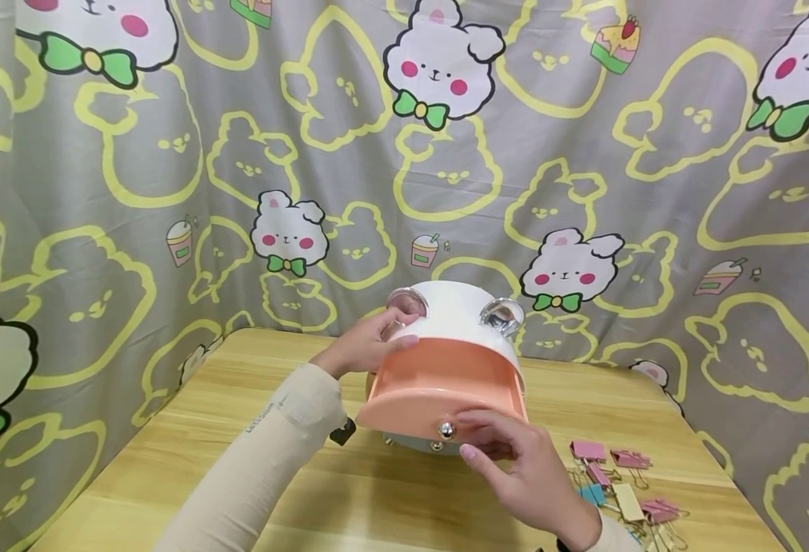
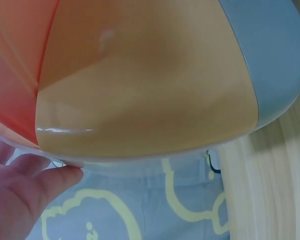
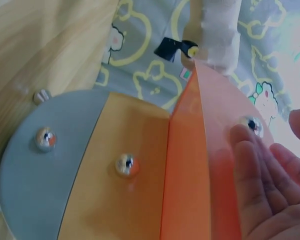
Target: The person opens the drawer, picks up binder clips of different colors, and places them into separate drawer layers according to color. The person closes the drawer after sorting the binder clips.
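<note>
Our box (image 1: 452, 310) stands on the desk (image 1: 252, 362), orange drawer (image 1: 397, 414) out. Our left hand (image 1: 374, 339) touches 1 ear (image 1: 404, 297); we cannot tell if it grips. Our right hand (image 1: 520, 469), loosely wide, is at the knob (image 1: 447, 431).

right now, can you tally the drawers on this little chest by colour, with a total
Orange drawer: 1, pulled open
Yellow-orange drawer: 1, closed
Grey-blue drawer: 1, closed
Total: 3
</note>
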{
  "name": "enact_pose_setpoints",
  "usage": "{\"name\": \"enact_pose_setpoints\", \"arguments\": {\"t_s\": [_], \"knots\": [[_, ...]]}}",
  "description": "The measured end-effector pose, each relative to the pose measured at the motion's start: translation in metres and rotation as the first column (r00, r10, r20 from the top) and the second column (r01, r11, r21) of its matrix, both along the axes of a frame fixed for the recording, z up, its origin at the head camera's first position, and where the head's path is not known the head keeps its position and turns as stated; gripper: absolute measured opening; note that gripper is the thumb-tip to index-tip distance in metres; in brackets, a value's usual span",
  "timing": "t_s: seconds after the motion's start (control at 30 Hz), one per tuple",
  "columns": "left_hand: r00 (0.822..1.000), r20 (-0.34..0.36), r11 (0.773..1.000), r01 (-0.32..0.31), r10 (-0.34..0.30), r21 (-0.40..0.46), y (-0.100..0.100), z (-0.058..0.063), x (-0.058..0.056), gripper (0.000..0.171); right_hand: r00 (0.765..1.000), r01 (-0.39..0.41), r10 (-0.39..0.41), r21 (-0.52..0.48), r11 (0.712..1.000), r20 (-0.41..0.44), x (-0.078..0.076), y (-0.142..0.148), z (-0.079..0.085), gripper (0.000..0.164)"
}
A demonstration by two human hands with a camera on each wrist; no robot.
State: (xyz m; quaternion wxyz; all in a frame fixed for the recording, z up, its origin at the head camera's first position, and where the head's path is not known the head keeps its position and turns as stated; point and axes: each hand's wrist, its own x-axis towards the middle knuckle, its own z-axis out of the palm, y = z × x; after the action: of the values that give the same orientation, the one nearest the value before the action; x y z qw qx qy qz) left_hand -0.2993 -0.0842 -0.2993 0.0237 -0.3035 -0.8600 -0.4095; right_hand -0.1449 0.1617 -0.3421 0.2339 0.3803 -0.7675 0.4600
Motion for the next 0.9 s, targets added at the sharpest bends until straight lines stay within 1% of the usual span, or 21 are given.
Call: {"name": "enact_pose_setpoints", "arguments": {"t_s": [0.1, 0.17, 0.33, 0.43, 0.47, 0.53, 0.6, 0.7, 0.77, 0.9], "knots": [[0.999, -0.032, 0.999, -0.038, 0.037, -0.017, 0.000, 0.000, 0.000, 0.032, 0.998, 0.046, -0.047, -0.032, 0.998, -0.039, -0.001, 0.009, 0.001, 0.032], [0.998, -0.040, 0.998, -0.055, 0.054, -0.026, 0.000, 0.001, 0.000, 0.033, 0.995, 0.085, -0.087, -0.051, 0.995, -0.047, -0.001, 0.015, 0.003, 0.029], [0.997, -0.045, 0.996, -0.072, 0.070, -0.047, 0.001, 0.002, -0.001, 0.035, 0.980, 0.164, -0.177, -0.134, 0.977, -0.090, -0.005, 0.032, 0.005, 0.027], [0.997, -0.038, 0.996, -0.075, 0.073, -0.052, 0.001, 0.003, 0.000, 0.037, 0.970, 0.216, -0.233, -0.192, 0.957, -0.070, -0.009, 0.043, 0.007, 0.024], [0.997, -0.037, 0.996, -0.075, 0.073, -0.054, 0.001, 0.003, 0.001, 0.038, 0.966, 0.240, -0.255, -0.199, 0.950, -0.050, -0.011, 0.047, 0.008, 0.023], [0.997, -0.033, 0.996, -0.076, 0.074, -0.056, 0.002, 0.003, 0.001, 0.039, 0.952, 0.299, -0.306, -0.196, 0.934, -0.007, -0.013, 0.054, 0.012, 0.021], [0.997, -0.031, 0.995, -0.077, 0.075, -0.058, 0.002, 0.003, 0.001, 0.038, 0.931, 0.364, -0.364, -0.174, 0.915, 0.035, -0.016, 0.060, 0.015, 0.018], [0.997, -0.026, 0.995, -0.080, 0.079, -0.059, 0.001, 0.002, 0.001, 0.037, 0.900, 0.436, -0.430, -0.129, 0.891, 0.074, -0.022, 0.068, 0.016, 0.014], [0.996, -0.026, 0.995, -0.083, 0.082, -0.060, 0.001, 0.002, 0.002, 0.036, 0.883, 0.468, -0.461, -0.107, 0.877, 0.086, -0.026, 0.073, 0.014, 0.012], [0.996, -0.029, 0.994, -0.091, 0.090, -0.066, 0.002, 0.004, 0.002, 0.036, 0.859, 0.512, -0.508, -0.079, 0.855, 0.070, -0.036, 0.084, 0.006, 0.008]]}}
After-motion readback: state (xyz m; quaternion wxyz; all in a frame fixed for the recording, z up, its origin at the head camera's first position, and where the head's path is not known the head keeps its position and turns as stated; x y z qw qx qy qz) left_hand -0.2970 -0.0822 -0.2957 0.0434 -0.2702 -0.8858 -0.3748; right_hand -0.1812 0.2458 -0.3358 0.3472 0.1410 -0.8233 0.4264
